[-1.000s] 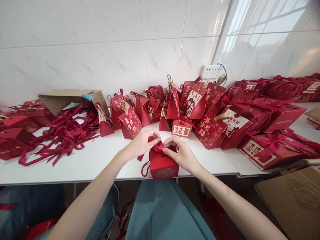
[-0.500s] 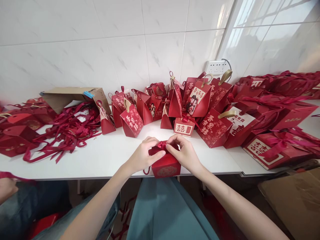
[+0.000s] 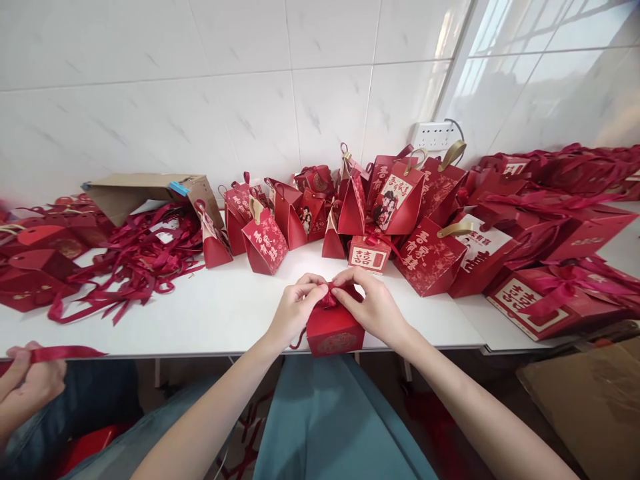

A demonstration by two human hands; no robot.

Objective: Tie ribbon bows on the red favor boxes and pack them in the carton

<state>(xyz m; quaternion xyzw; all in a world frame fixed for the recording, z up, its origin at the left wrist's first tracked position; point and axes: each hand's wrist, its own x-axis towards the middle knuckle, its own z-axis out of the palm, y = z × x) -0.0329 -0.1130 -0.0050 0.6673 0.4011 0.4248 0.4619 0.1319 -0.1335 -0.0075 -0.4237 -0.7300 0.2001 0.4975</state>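
Note:
A small red gift box (image 3: 336, 331) with a faint gold emblem sits at the table's front edge, right before me. On its top is a dark red ribbon (image 3: 329, 299), gathered at the middle. From the left side, my left hand (image 3: 299, 305) pinches this ribbon between thumb and fingers. My right hand (image 3: 367, 300) pinches it from the right, its fingertips almost meeting those of the left. A ribbon end hangs down at the box's left side. The fingers partly hide the knot or bow.
Finished-looking red gift boxes (image 3: 266, 243) stand along the wall. Left of them, loose ribbons (image 3: 150, 260) spill from a cardboard box (image 3: 145, 190). More ribboned boxes (image 3: 545, 300) are piled at right. A co-worker's hand (image 3: 35, 380) holds a ribbon at lower left.
My left hand's thumb has drawn up off the box top to the ribbon, and its fingers have closed in. The co-worker's hand has come further into view with a ribbon.

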